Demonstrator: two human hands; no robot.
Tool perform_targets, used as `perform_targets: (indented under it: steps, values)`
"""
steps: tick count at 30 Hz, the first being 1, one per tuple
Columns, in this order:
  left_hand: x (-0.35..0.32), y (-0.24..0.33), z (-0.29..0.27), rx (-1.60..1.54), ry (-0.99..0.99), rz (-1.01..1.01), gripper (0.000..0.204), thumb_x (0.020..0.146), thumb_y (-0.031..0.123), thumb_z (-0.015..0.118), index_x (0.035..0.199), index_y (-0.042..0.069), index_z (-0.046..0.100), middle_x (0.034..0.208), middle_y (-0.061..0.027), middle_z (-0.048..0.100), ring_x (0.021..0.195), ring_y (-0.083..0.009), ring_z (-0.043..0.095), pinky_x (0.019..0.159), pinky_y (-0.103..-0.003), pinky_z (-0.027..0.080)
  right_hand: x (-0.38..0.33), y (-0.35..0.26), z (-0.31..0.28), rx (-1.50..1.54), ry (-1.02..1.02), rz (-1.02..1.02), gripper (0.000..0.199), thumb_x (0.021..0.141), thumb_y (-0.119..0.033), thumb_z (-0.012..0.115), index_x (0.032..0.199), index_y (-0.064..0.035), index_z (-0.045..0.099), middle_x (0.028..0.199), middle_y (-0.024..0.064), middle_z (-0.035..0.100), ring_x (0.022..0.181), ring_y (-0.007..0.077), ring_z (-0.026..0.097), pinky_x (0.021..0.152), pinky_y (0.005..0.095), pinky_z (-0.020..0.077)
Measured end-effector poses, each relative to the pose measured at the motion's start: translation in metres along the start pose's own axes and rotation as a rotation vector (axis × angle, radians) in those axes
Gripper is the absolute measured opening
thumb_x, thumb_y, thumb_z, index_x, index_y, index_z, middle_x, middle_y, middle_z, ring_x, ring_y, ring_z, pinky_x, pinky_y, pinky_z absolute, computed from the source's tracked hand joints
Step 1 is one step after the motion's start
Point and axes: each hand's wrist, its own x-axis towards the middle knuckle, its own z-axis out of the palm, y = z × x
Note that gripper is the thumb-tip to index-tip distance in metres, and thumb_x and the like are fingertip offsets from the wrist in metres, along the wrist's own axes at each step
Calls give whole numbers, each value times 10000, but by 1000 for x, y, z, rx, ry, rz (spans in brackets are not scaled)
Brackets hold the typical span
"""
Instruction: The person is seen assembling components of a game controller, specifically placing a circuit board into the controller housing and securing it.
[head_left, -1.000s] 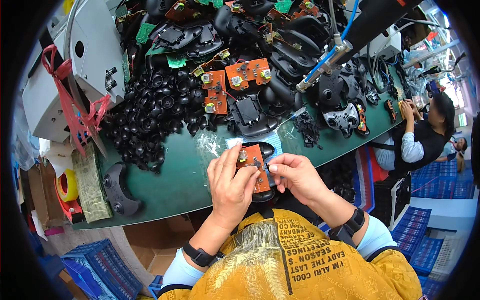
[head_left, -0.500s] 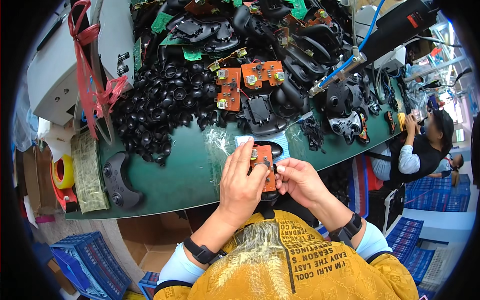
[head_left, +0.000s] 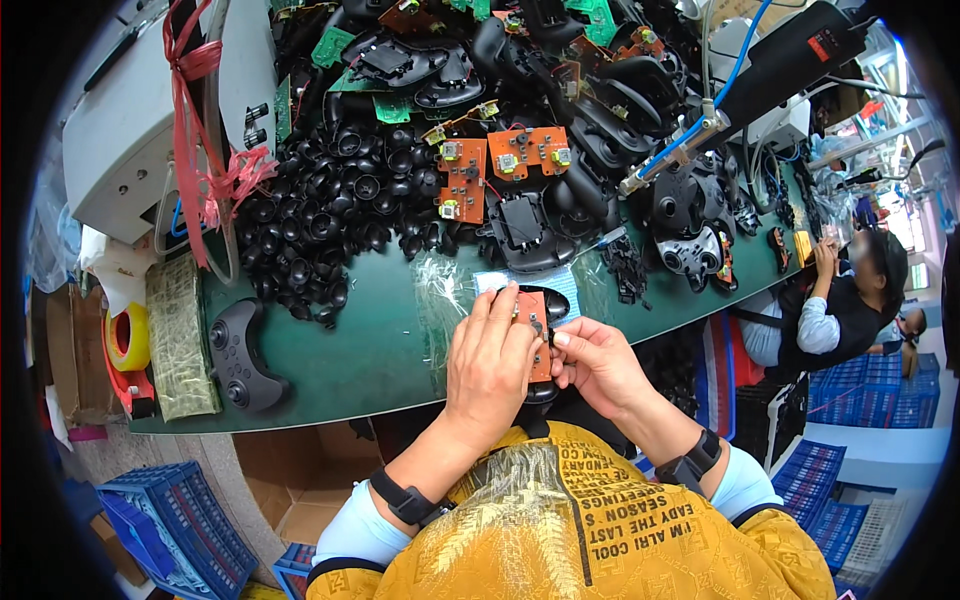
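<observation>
Lighting is bright, fairly even; clear film [head_left: 441,287] glints mid-frame, far upper right washes out, fisheye bows the green table [head_left: 372,352], corners fall to black.

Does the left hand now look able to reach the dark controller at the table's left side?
Probably yes: a stretch of green tabletop separates the left hand and the dark controller, though this hand seems to hold an orange circuit board it may first release.
</observation>
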Motion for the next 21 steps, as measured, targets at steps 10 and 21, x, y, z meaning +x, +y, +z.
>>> perform_targets:
  steps: [10, 21]
  values:
    - [-1, -3, 4, -10, 34, 29, 163, 771, 46, 760, 876, 12, 640, 1276, -223, 622, 1195, -432, 581, 939, -478, 484, 0, 5, 6, -61, 71, -62, 110, 967, -102, 646, 943, 1, 614, 812, 67, 655, 686, 123, 655, 590, 269, 586]
    - [0, -3, 7, -9, 44, 47, 149, 776, 56, 756, 862, 18, 641, 1266, -217, 633, 1169, -440, 599, 919, -477, 504, 2, 0, 9, -152, 101, -27, 103, 962, -88, 645, 927, 1, 608, 772, 59, 637, 618, 122, 633, 531, 268, 576]
